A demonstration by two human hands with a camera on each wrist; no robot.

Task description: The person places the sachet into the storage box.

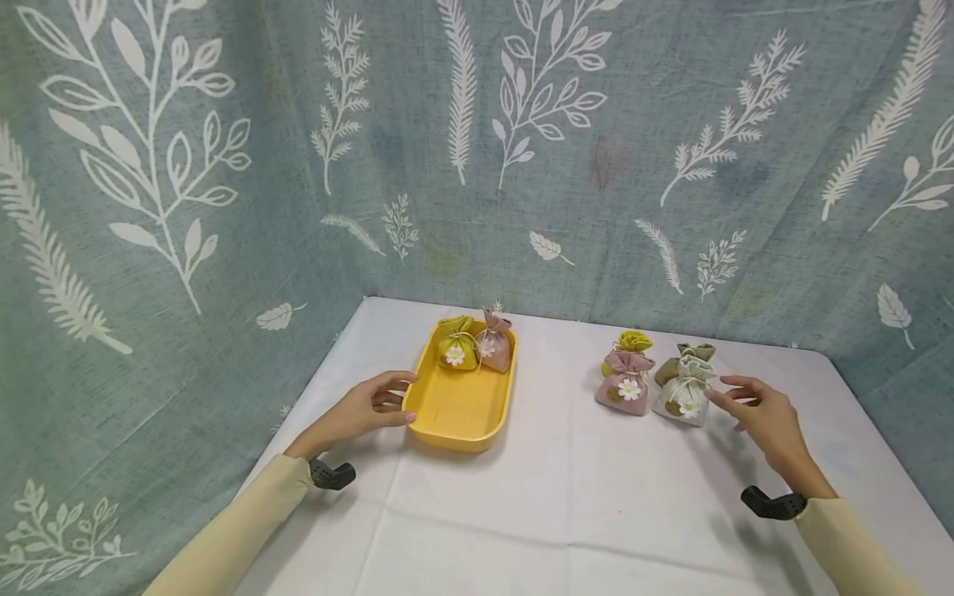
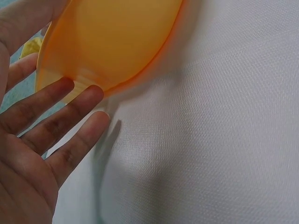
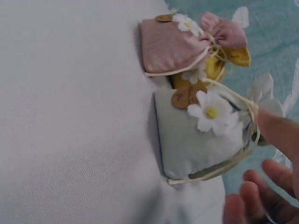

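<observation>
Left hand (image 1: 376, 404) loosely spread at left edge of yellow tray (image 1: 458, 410), right hand (image 1: 769, 418) likewise just beside pale pouch (image 1: 681, 397)

Brn tag (image 3: 182, 99) on grey pouch (image 3: 202, 151) is printed, but v. blurry & unreadable.

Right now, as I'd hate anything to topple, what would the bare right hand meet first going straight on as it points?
Most likely the pale grey-green cloth pouch with the white flower, near its gathered neck; the right hand looks very close, though whether it touches is unclear.
</observation>
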